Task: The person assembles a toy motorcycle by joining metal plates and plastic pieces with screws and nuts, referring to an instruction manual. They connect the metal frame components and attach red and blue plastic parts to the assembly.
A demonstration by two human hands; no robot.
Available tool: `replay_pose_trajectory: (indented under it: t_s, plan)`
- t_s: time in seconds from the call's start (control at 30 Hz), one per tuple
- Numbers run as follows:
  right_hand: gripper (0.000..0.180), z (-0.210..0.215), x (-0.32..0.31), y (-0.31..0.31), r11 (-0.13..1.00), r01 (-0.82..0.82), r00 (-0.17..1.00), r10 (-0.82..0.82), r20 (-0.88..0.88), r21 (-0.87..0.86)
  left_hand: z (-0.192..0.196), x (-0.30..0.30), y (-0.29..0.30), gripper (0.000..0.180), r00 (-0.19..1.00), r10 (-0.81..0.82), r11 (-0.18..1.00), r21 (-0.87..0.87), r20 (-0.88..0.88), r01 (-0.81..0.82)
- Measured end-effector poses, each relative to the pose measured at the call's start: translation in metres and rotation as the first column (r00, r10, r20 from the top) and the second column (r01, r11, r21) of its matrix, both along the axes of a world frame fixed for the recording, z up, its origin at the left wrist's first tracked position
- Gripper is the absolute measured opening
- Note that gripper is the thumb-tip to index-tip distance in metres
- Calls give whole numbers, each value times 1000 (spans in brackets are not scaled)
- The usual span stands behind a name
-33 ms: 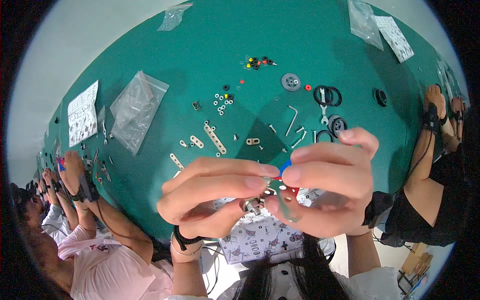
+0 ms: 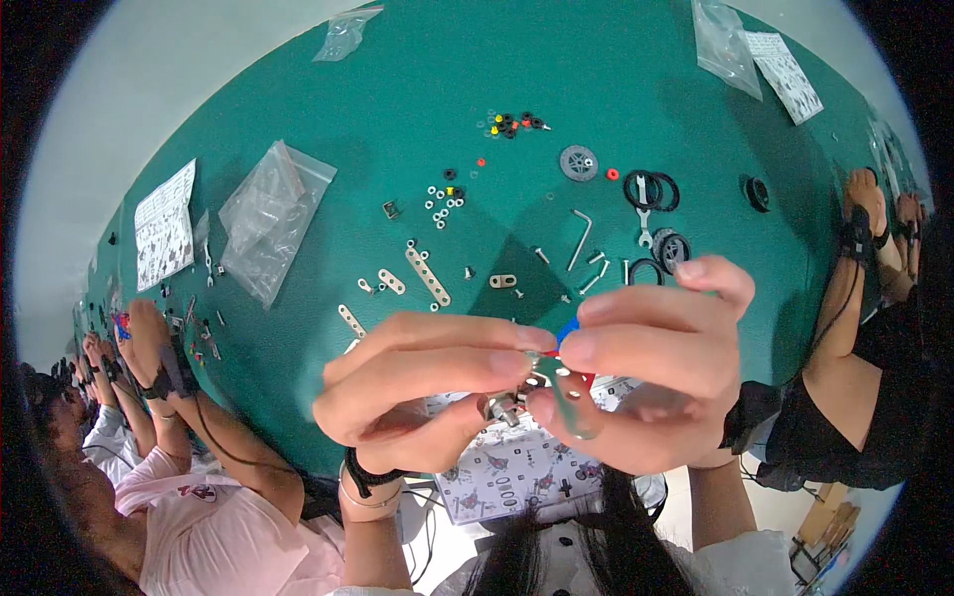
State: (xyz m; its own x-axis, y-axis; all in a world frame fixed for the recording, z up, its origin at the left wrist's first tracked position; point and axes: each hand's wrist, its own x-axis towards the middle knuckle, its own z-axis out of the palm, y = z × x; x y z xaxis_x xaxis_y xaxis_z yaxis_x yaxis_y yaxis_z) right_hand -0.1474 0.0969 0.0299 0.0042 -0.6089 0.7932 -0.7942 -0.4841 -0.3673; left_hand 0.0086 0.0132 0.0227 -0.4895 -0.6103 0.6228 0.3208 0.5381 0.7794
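Note:
Close in front of me, both hands are closed around one small metal assembly. My left hand [image 2: 417, 382] pinches it between thumb and fingertips, beside a bolt with a nut [image 2: 502, 408] that sticks out below. From the other side my right hand [image 2: 656, 363] grips it near a perforated metal strip [image 2: 572, 405], which hangs tilted between the hands. A blue part [image 2: 567, 329] and a bit of red show behind the right fingertips; their shape is mostly hidden. Under the hands lies a printed instruction sheet [image 2: 517, 477] with part drawings.
On the green table [image 2: 417, 109] beyond my hands lie perforated strips [image 2: 427, 276], nuts [image 2: 439, 207], a hex key [image 2: 579, 240], a wrench [image 2: 644, 214], several bolts, black tyres [image 2: 668, 189] and a grey wheel [image 2: 577, 163]. Plastic bags [image 2: 276, 219] lie farther out. Other people work at both sides.

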Motion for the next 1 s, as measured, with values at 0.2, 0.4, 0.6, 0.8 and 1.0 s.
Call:
replay_pose_trajectory:
  t_s: [0.2, 0.4, 0.6, 0.8, 1.0]
  plan:
    - [41, -1, -2, -1, 996, -86, 996, 85, 11, 31, 1, 1, 1, 22, 1000, 4, 1000, 2, 30, -4]
    - [39, -1, -8, -4, 981, -195, 980, 194, 45, 9, 3, 0, 2, 21, 999, -20, 998, 58, 32, 19]
    - [34, -3, -8, -5, 957, -271, 958, 258, 128, 102, 2, 5, 1, 19, 1000, -6, 996, 88, 8, 6]
    - [26, 9, -13, 3, 954, -219, 976, 214, 48, 205, -4, 2, 0, 18, 994, -52, 996, 61, -99, 58]
    - [22, 13, -3, 4, 975, -98, 993, 83, 87, 198, -6, -6, 3, 15, 970, -66, 994, 68, -232, 84]
